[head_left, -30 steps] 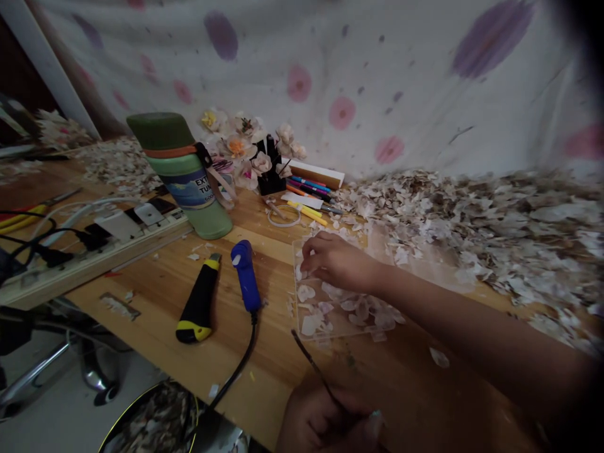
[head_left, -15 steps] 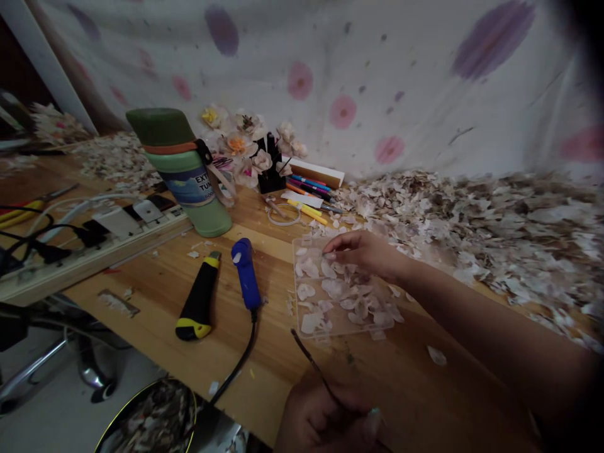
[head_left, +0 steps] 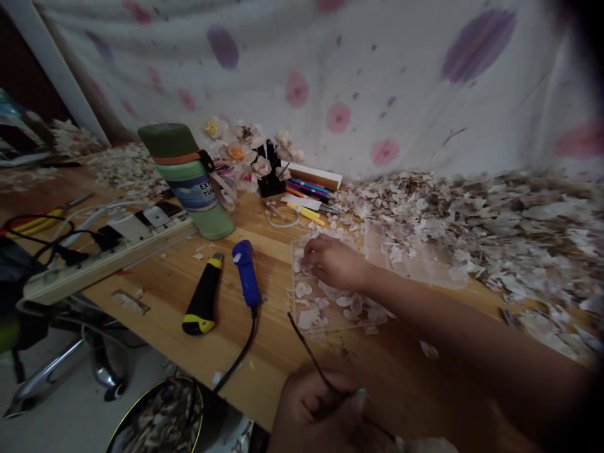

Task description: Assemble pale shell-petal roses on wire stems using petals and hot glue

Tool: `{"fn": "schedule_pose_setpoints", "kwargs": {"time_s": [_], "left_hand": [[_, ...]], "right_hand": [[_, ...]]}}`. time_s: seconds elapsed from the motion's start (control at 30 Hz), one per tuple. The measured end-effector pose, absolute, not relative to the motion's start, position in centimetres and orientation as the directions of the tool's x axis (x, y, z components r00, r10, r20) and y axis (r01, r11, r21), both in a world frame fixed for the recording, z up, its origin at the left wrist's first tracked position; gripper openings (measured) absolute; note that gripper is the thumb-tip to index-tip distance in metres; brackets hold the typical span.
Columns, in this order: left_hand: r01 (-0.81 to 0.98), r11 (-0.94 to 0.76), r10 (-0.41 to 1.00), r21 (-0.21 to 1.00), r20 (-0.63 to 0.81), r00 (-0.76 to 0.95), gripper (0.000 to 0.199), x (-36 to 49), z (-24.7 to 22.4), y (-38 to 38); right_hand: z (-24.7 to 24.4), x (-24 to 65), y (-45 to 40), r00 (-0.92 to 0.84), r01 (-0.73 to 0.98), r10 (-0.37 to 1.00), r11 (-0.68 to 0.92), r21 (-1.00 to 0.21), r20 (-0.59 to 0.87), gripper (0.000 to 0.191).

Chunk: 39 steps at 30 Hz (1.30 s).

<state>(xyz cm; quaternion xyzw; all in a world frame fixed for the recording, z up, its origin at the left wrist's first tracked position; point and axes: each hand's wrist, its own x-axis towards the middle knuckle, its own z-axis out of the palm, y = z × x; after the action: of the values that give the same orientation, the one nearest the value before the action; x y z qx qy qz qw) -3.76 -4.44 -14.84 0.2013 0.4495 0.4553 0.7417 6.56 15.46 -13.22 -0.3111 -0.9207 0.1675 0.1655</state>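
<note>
Two bare hands over a wooden table (head_left: 271,358); all places taken from the clear tray (head_left: 336,314); nearest, below the tray's front edge, the left hand (head_left: 325,406), closed, thumb and fingers pinching a thin dark stem (head_left: 306,347), which slants up so that its tip shows beside the tray's front left corner; a yellow-rimmed bin (head_left: 201,409) of flakes sits lower and well left of the tray, below the table edge; one loose petal (head_left: 429,350) lies right of the tray's front; tray itself flat, pale translucent petals (head_left: 357,306) scattered in it; right hand (head_left: 307,259) over the tray's left part, fingers bent down at the petals, cannot tell whether any is gripped; left of the tray a blue corded tool (head_left: 247,280), then a black-and-yellow cutter (head_left: 204,299); farther left and back, a power strip (head_left: 108,263) and green bottle (head_left: 201,192); behind the tray, pens (head_left: 309,190) and handmade flowers (head_left: 240,154); behind and right, a large flake heap (head_left: 425,214); backmost, spotted cloth (head_left: 401,69).
</note>
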Motion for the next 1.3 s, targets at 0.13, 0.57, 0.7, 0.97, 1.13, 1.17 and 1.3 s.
{"fn": "schedule_pose_setpoints", "kwargs": {"time_s": [0.13, 0.57, 0.7, 0.97, 1.13, 1.17, 1.3], "left_hand": [[-0.427, 0.445, 0.894, 0.788, -0.416, 0.165, 0.042, -3.8, -15.7, -4.4], [-0.433, 0.393, 0.917, 0.811, -0.383, 0.114, 0.041, -3.7, -15.8, -3.8], [-0.499, 0.316, 0.936, 0.807, -0.352, 0.023, 0.041, -2.7, -14.9, -3.6], [-0.569, 0.071, 0.962, 0.819, -0.207, -0.178, 0.038, -1.7, -12.6, -4.6], [-0.543, -0.021, 0.954, 0.839, -0.146, -0.262, 0.037, -0.7, -12.0, -4.8], [-0.537, -0.033, 0.953, 0.843, -0.136, -0.271, 0.036, -0.3, -11.8, -4.7], [-0.505, -0.06, 0.949, 0.861, -0.108, -0.297, 0.035, 1.5, -11.0, -4.7]], "right_hand": [[-13.2, 7.1, 15.6, -0.724, 0.514, 0.65, 0.732, -0.447, 0.23, 0.02], [-10.7, 13.0, 9.9, -0.525, 0.193, 0.849, 0.044, -0.98, -0.066, 0.016], [-10.2, 15.3, 7.1, -0.484, 0.027, 0.865, -0.139, -0.99, -0.134, 0.024], [-8.6, 19.4, 2.2, -0.327, -0.111, 0.944, -0.092, -0.99, -0.051, 0.024], [-7.7, 21.7, -0.4, -0.25, -0.017, 0.964, 0.091, -0.996, 0.093, 0.019], [-7.4, 22.1, -0.7, -0.242, -0.006, 0.963, 0.122, -0.992, 0.12, 0.019], [-5.6, 23.7, -1.6, -0.136, 0.032, 0.958, 0.257, -0.966, 0.251, 0.02]]}}
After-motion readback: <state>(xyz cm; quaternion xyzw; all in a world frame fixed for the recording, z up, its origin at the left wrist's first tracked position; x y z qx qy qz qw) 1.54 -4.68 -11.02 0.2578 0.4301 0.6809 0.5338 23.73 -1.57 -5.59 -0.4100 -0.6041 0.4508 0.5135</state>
